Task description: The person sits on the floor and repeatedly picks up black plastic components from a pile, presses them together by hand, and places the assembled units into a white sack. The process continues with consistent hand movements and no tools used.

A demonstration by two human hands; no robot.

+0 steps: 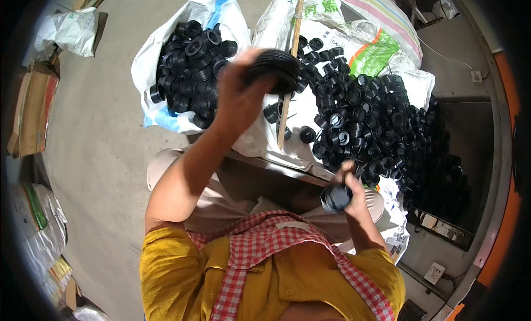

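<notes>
My left hand (237,94), blurred by motion, is raised over the gap between the sack and the pile. Its fingers are closed round a large black ribbed plastic ring (275,70). Close to my right knee, my right hand (355,195) grips a smaller black cylindrical plastic fitting (335,198). Ahead on the right spreads a heap of small black plastic fittings (381,124) on white woven sacking (298,149). At the far left of it, an open white sack (145,72) holds larger black plastic rings (193,61).
A wooden stick (284,119) lies along the left side of the heap. Cardboard boxes (34,113) and plastic bags (41,210) line the left side of the floor. A wall socket (434,273) is at the lower right, and a metal frame edge (500,171) runs down the right.
</notes>
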